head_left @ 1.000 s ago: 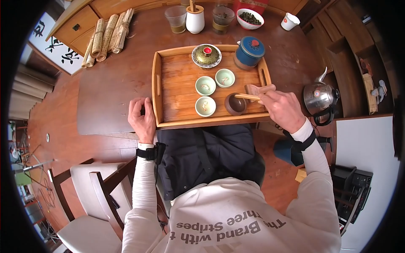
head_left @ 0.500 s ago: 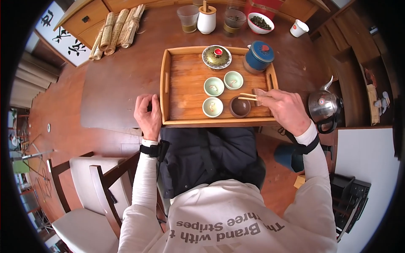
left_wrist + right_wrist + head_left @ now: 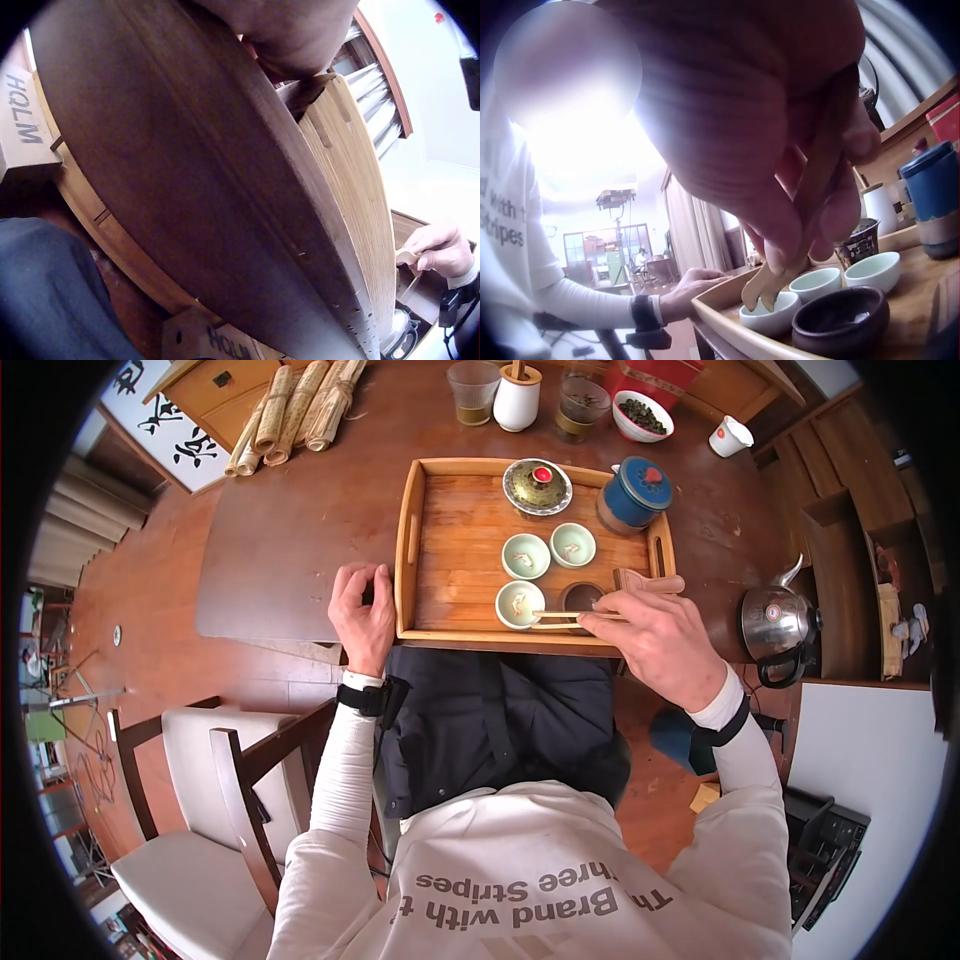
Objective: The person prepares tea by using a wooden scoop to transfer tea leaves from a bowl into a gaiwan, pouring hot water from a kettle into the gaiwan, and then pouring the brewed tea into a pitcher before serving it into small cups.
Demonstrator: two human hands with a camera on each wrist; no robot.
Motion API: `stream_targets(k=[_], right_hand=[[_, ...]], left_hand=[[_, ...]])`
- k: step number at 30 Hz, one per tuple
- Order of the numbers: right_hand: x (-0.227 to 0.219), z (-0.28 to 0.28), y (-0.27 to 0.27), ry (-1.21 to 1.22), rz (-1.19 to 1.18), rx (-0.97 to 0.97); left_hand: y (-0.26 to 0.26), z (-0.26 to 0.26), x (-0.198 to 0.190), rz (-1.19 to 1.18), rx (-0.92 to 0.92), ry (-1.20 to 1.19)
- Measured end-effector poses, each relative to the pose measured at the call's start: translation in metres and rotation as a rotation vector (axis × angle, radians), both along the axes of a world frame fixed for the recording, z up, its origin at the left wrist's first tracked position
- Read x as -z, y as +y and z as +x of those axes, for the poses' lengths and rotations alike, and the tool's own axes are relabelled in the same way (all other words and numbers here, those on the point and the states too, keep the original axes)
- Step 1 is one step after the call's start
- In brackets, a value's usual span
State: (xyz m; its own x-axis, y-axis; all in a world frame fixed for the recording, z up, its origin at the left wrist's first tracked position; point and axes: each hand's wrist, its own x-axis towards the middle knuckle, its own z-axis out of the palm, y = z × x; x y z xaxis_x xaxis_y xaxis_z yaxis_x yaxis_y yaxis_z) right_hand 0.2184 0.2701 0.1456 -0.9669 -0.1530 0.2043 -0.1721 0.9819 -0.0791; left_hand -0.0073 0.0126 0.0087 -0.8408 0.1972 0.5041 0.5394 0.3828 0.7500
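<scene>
In my right hand (image 3: 655, 645) I pinch wooden tongs (image 3: 560, 614), their tips pointing left. These tips sit at the rim of the nearest pale green cup (image 3: 515, 605); the right wrist view shows the tongs (image 3: 780, 283) reaching over that cup. Below my fingers stands a dark brown cup (image 3: 577, 598), partly covered by the hand. Two more green cups stand behind, one left (image 3: 525, 557) and one right (image 3: 573, 545). My left hand (image 3: 362, 615) rests on the table edge beside the wooden tray (image 3: 408, 550), its fingers loosely curled and holding nothing.
A lidded gaiwan (image 3: 537, 488), a blue lidded pot (image 3: 633, 498) and a reddish-brown handled piece (image 3: 660, 584) share the tray. Right of it stands a steel kettle (image 3: 778, 615). Glasses, a white holder (image 3: 517, 402) and a bowl of tea leaves (image 3: 643, 417) line the back.
My right hand has moved the tongs left and nearer to me, from over the brown cup to the nearest green cup's rim. The left hand stays by the tray; the head view has shifted.
</scene>
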Motion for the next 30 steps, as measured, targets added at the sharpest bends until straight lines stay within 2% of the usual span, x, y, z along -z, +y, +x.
stream_targets(k=[7, 16, 23, 26, 30], right_hand=[[-0.017, -0.018, 0.002, -0.043, 0.110, -0.169], [-0.022, -0.028, 0.005, -0.171, 0.127, -0.191], [-0.020, -0.041, 0.017, -0.166, 0.094, -0.259], [-0.022, -0.043, 0.018, -0.218, 0.091, -0.225], [-0.015, -0.044, 0.012, -0.179, 0.163, -0.245]], left_hand=[[0.001, -0.001, 0.000, 0.010, -0.005, 0.001], [0.000, -0.001, 0.001, 0.023, 0.004, 0.009], [0.000, -0.001, 0.001, 0.016, 0.000, 0.020], [0.000, -0.001, 0.001, 0.012, 0.006, 0.030], [0.000, -0.001, 0.001, 0.001, 0.003, 0.035]])
